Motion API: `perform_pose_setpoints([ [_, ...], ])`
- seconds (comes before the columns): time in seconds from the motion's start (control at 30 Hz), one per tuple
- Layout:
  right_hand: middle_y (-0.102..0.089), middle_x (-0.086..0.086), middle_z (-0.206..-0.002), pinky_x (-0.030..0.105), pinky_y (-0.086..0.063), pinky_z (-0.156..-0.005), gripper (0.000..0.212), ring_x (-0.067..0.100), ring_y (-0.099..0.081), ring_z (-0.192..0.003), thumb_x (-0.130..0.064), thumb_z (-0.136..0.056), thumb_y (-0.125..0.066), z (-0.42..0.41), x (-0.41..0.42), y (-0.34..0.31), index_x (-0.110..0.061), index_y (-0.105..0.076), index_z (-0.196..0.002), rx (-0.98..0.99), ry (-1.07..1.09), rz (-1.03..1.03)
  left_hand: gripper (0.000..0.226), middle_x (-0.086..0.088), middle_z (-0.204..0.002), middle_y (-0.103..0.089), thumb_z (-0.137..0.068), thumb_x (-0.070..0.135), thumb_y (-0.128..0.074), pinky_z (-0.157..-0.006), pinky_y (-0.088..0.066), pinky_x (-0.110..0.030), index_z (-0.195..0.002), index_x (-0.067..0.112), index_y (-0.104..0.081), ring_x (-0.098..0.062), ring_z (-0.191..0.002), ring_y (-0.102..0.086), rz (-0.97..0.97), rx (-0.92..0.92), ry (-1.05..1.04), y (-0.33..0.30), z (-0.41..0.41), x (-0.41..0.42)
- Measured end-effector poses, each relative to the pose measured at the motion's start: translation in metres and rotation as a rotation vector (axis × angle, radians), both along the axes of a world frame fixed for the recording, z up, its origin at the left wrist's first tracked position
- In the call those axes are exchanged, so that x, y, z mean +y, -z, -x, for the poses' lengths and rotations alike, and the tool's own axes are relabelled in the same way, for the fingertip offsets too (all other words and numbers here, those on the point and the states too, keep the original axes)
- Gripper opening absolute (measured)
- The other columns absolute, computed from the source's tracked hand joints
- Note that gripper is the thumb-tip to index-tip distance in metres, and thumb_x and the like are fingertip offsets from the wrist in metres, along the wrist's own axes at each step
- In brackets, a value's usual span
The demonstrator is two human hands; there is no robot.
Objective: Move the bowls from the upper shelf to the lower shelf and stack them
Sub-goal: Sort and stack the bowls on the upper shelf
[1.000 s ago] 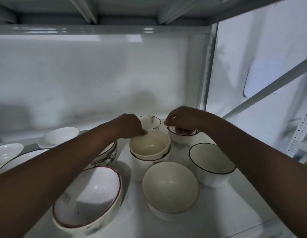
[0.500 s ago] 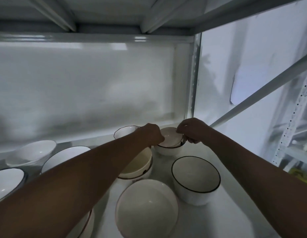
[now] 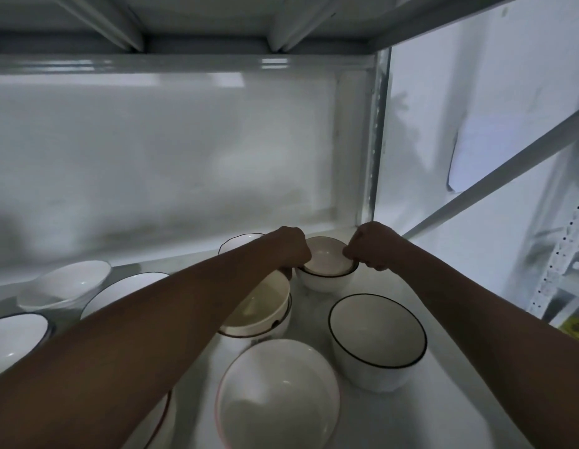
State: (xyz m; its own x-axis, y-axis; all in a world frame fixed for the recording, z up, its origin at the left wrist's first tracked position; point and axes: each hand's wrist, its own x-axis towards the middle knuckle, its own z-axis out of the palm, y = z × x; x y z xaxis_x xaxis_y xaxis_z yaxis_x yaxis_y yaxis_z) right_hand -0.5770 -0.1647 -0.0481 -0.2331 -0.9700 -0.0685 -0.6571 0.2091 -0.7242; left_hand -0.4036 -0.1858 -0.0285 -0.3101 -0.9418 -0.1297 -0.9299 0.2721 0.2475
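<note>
Small white ceramic bowl with a dark rim point(image 3: 327, 258) sits nested in another bowl at the back right of the white metal shelf point(image 3: 443, 400) — left hand point(image 3: 289, 246) and right hand point(image 3: 372, 246) both pinch its rim from opposite sides. Nearby: a cream bowl stack point(image 3: 259, 307), a black-rimmed white bowl point(image 3: 377, 338), and a wide white bowl point(image 3: 278, 393) up front.

Shelf point(image 3: 372, 426): white, as is the back panel point(image 3: 171, 150). Right bowl point(image 3: 377, 341): white, thin black rim line. Near bowl point(image 3: 278, 396): white, faint pink rim; stacked bowl point(image 3: 259, 306): cream inside, over a dark-rimmed white one.
</note>
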Motion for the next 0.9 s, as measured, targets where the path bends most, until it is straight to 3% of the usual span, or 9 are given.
perform_pose_setpoints([
  [0.07,-0.045,0.007,-0.058,0.016,-0.025,-0.042,0.01,0.015,-0.033,-0.042,-0.002,-0.081,-0.062,-0.001,0.001,-0.002,-0.007,-0.057,-0.089,-0.035,-0.01,-0.051,0.015,-0.011,-0.082,-0.069,-0.087,0.0,-0.05,-0.046,-0.039,-0.021,-0.075,0.002,-0.058,-0.026,-0.063,-0.064,-0.018,-0.013,0.002,-0.002,0.001,0.001],
  [0.17,-0.046,0.007,-0.059,0.015,-0.023,-0.042,0.014,0.014,-0.032,-0.044,0.004,-0.084,-0.059,-0.001,0.001,-0.005,-0.005,-0.058,-0.095,-0.085,-0.031,-0.096,0.024,-0.004,-0.057,-0.064,-0.087,0.001,-0.046,-0.043,-0.041,-0.017,-0.064,0.006,-0.052,-0.016,-0.045,-0.057,-0.035,0.018,0.002,-0.003,-0.001,0.002],
  [0.23,-0.048,0.008,-0.058,0.015,-0.024,-0.042,0.012,0.014,-0.033,-0.043,0.003,-0.085,-0.061,-0.001,0.001,-0.008,-0.003,-0.06,-0.095,-0.054,-0.048,-0.111,0.023,-0.005,-0.058,-0.063,-0.088,0.003,-0.047,-0.048,-0.045,-0.019,-0.066,0.006,-0.053,-0.018,-0.052,-0.06,-0.023,0.024,0.01,-0.003,-0.004,0.003],
  [0.33,-0.049,0.008,-0.057,0.017,-0.025,-0.043,0.011,0.015,-0.035,-0.042,-0.012,-0.09,-0.066,-0.001,-0.001,-0.011,-0.002,-0.062,-0.091,0.039,-0.076,-0.102,0.019,-0.016,-0.093,-0.072,-0.088,0.008,-0.05,-0.079,-0.06,-0.037,-0.1,0.001,-0.063,-0.029,-0.079,-0.07,0.024,0.128,0.003,0.0,-0.01,0.004],
  [0.4,-0.053,0.007,-0.056,0.017,-0.028,-0.04,0.015,0.015,-0.04,-0.041,-0.018,-0.092,-0.067,0.001,-0.003,-0.009,-0.004,-0.064,-0.091,0.101,-0.08,-0.033,0.036,-0.012,-0.104,-0.07,-0.088,0.006,-0.05,-0.082,-0.059,-0.039,-0.123,0.008,-0.061,-0.031,-0.084,-0.071,0.063,0.225,-0.001,0.004,-0.014,0.003],
  [0.5,-0.059,0.003,-0.059,0.018,-0.036,-0.039,0.009,0.013,-0.047,-0.04,-0.012,-0.089,-0.069,0.003,-0.004,-0.004,-0.012,-0.07,-0.098,0.176,-0.125,0.118,0.044,-0.005,-0.089,-0.063,-0.088,0.002,-0.049,-0.065,-0.057,-0.032,-0.129,0.012,-0.06,-0.027,-0.062,-0.066,0.064,0.303,0.04,0.004,-0.017,0.005],
  [0.63,-0.064,0.001,-0.074,0.009,-0.043,-0.043,0.014,0.002,-0.053,-0.036,-0.006,-0.086,-0.068,0.0,-0.007,-0.004,-0.009,-0.076,-0.097,0.393,-0.189,0.226,0.04,-0.002,-0.071,-0.06,-0.089,0.0,-0.047,-0.077,-0.058,-0.037,-0.126,0.002,-0.061,-0.025,-0.075,-0.064,0.048,0.214,0.077,0.003,-0.015,0.003],
  [0.77,-0.064,0.003,-0.081,0.008,-0.043,-0.052,0.019,-0.007,-0.053,-0.035,-0.007,-0.087,-0.068,-0.001,-0.009,-0.006,-0.008,-0.077,-0.103,0.449,-0.21,0.208,0.04,-0.016,-0.121,-0.064,-0.092,-0.001,-0.045,-0.08,-0.054,-0.032,-0.129,0.002,-0.059,-0.031,-0.11,-0.064,0.069,0.124,0.095,0.003,-0.011,0.0],
  [0.9,-0.075,0.011,-0.098,0.016,-0.046,-0.065,0.022,-0.001,-0.051,-0.048,-0.008,-0.088,-0.068,-0.001,-0.008,-0.005,-0.007,-0.077,-0.108,0.51,-0.207,0.208,0.038,-0.014,-0.136,-0.055,-0.098,0.008,-0.043,-0.089,-0.049,-0.031,-0.134,0.007,-0.055,-0.03,-0.118,-0.059,0.096,0.071,0.098,0.007,-0.011,-0.004],
])
